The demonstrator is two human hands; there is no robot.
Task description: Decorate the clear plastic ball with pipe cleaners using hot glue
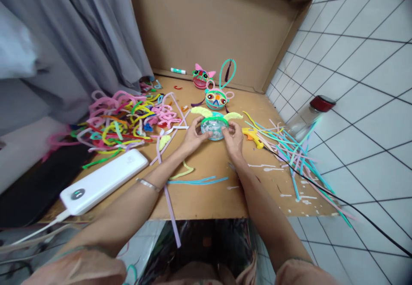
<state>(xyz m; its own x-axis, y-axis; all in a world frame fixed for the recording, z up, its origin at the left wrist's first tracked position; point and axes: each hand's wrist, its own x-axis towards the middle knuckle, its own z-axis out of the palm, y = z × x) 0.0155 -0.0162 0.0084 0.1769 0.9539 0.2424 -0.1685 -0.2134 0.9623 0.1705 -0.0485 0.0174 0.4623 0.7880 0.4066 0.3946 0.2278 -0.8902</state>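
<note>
Gripping a round, perhaps plastic dish (213, 130), left hand (195, 134), right hand (234, 138) clasping opposite sides, fuzzy pale-yellow flaps (233, 116) beyond

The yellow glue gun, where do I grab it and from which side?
Probably hold the glue gun by its handle, coming from the near right: the handle slants that way, while the front end points left toward the right hand.

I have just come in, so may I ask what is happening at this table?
Someone's left hand and right hand hold a clear round piece with a green rim between them. Two fuzzy yellow pieces spread out at its far edge; I cannot tell how they are fixed. A decorated figure with pink loops stands just behind. A yellow glue gun lies beside the right hand.
</note>
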